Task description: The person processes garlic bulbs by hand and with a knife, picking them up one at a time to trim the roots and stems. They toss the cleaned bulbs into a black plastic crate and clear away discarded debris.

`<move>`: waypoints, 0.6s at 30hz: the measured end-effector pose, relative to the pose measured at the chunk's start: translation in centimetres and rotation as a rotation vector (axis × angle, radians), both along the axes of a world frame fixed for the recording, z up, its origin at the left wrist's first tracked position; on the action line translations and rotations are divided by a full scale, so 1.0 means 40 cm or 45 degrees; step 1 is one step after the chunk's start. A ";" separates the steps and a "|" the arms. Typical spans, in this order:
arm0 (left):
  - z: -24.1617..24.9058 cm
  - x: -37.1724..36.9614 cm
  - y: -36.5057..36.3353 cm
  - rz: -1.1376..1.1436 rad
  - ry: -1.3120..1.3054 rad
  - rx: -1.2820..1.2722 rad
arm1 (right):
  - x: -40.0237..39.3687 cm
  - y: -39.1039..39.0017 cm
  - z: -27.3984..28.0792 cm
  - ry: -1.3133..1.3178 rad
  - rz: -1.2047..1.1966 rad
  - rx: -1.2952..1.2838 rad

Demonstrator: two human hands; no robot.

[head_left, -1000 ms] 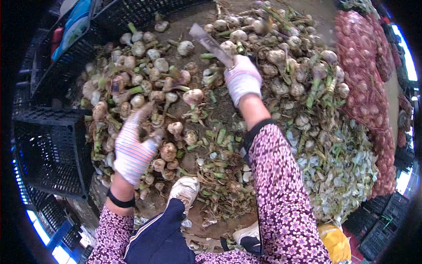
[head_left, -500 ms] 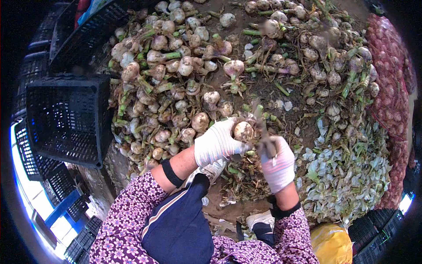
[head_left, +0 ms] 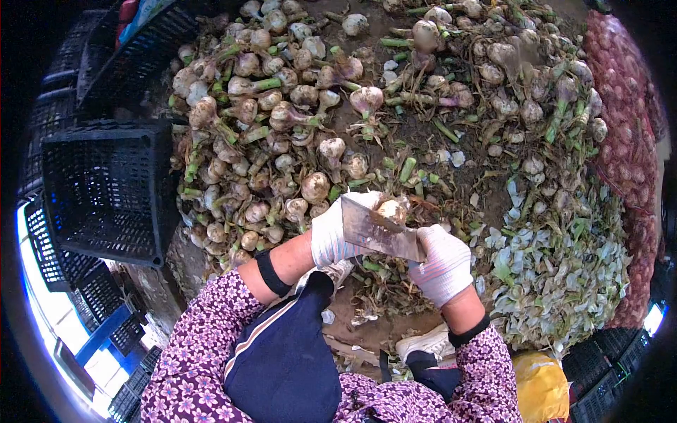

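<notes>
My left hand point(head_left: 333, 233), in a white striped glove, is closed around a garlic bulb point(head_left: 395, 210); its fingers are partly hidden behind the blade. My right hand point(head_left: 446, 266), gloved the same way, grips a knife point(head_left: 379, 233) with a broad, flat, stained blade. The blade lies across the front of the bulb and reaches over to the left glove. Trimmed stalk pieces and dry roots point(head_left: 384, 285) lie beneath both hands. Beyond them spreads a heap of garlic bulbs point(head_left: 285, 113), several with green stalks.
A black plastic crate point(head_left: 106, 194) stands at the left, with more crates around it. Red net sacks of garlic point(head_left: 624, 120) line the right side. Pale peeled skins point(head_left: 557, 282) pile up at the lower right, near a yellow bag point(head_left: 539, 388).
The knife has turned from pointing upward, beyond the bulb, to lying flat across it toward the left glove. My right hand has rotated with it; my left hand still holds the bulb.
</notes>
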State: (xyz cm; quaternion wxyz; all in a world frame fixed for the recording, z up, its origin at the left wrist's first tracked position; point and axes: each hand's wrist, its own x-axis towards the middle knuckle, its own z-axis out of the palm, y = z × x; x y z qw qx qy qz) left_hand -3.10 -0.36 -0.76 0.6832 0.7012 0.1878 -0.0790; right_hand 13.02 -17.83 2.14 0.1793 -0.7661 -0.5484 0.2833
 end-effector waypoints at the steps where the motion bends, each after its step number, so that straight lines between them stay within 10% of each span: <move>1: 0.004 -0.003 -0.011 0.124 -0.090 -0.134 | 0.005 0.002 -0.006 0.000 0.010 -0.018; 2: 0.007 -0.002 -0.020 0.248 -0.179 -0.270 | 0.012 -0.001 -0.022 0.001 0.007 -0.025; 3: 0.059 0.059 0.014 -0.484 0.428 0.470 | 0.022 -0.012 -0.047 -0.014 -0.107 -0.077; 4: 0.104 0.050 -0.003 -0.036 0.446 -0.009 | 0.032 -0.026 -0.076 -0.029 -0.225 -0.127; 7: 0.161 0.055 -0.011 -0.194 0.132 0.064 | 0.168 -0.190 -0.277 0.076 -0.535 -0.585; 12: 0.064 0.052 -0.009 -0.432 -0.238 0.649 | 0.141 -0.084 -0.084 0.535 -0.603 -0.379; 18: 0.041 0.102 -0.030 -0.806 -0.251 1.014 | 0.127 0.031 0.020 0.327 -0.041 -0.377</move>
